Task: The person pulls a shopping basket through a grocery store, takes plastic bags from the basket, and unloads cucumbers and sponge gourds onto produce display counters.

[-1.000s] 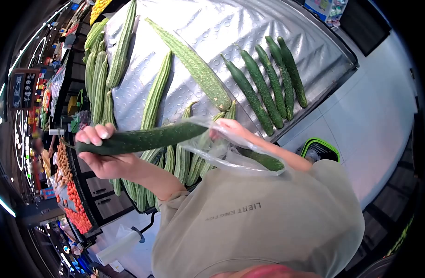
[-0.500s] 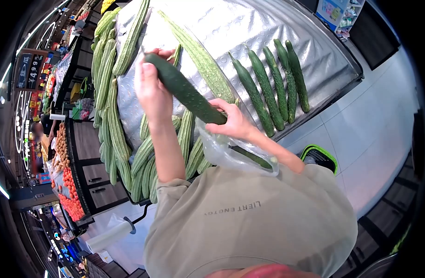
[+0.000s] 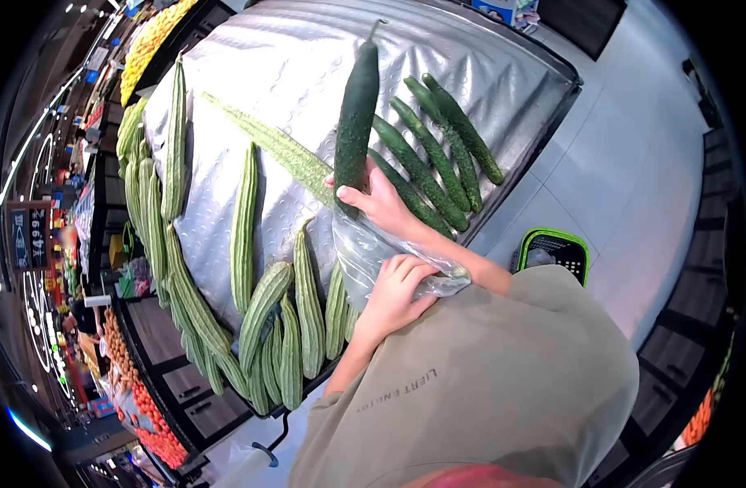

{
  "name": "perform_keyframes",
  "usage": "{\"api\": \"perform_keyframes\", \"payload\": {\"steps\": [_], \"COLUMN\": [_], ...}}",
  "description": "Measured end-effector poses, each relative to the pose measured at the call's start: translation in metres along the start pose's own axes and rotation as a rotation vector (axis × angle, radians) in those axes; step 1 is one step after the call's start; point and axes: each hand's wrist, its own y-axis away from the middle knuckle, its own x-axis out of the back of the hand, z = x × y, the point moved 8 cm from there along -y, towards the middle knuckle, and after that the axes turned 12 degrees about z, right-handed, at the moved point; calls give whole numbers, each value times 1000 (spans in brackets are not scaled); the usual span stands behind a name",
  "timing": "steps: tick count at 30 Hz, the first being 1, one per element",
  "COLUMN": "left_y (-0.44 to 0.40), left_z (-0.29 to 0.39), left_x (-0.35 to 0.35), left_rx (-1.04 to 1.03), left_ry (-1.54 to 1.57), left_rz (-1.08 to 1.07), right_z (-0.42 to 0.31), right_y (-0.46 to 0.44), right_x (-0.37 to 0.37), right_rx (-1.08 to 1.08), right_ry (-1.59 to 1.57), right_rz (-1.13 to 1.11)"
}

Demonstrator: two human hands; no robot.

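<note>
My right hand (image 3: 377, 199) grips the lower end of a large dark green cucumber (image 3: 357, 110), which points away from me with its thin stem at the far tip. A clear plastic bag (image 3: 350, 252) hangs beneath that hand, around the cucumber's near end. My left hand (image 3: 400, 294) is closed on the bag near my shirt, and its fingers hide part of what is inside. Several cucumbers (image 3: 438, 154) lie side by side on the silver-covered stand (image 3: 214, 167), just right of the held one. A pale green ridged luffa (image 3: 279, 150) lies left of my right hand.
Many luffas (image 3: 198, 305) line the stand's left and near edges. A green-rimmed black basket (image 3: 554, 254) stands on the floor to the right. Tomatoes (image 3: 157, 427) and a price sign (image 3: 29, 236) are at the left, with yellow produce (image 3: 149, 49) farther back.
My left hand has let go of the cucumber's far end and come down onto the bag. The cucumber has swung from slanting left to nearly straight ahead, in my right hand. My view has turned.
</note>
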Motion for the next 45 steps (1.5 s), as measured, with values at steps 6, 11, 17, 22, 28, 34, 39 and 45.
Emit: {"api": "perform_keyframes", "payload": {"steps": [6, 11, 17, 22, 28, 34, 39, 45], "left_y": [-19, -19, 11, 14, 11, 26, 20, 17], "left_z": [14, 1, -52, -71, -60, -73, -80, -82], "left_x": [-16, -6, 18, 19, 21, 26, 27, 28], "left_rx": [-70, -7, 309, 368, 312, 404, 432, 451], "left_ry": [-2, 32, 139, 190, 135, 182, 206, 200], "left_rz": [42, 134, 390, 441, 413, 502, 520, 494], "right_z": [-14, -71, -143, -137, -86, -74, -74, -97], "right_y": [-14, -37, -84, -104, -117, -99, -79, -59], "right_x": [27, 78, 232, 292, 293, 292, 300, 299], "right_rx": [59, 183, 346, 249, 197, 150, 34, 281], "right_ry": [13, -47, 292, 713, 1323, 1515, 1445, 1619], "right_rz": [160, 310, 646, 680, 421, 355, 245, 353]}}
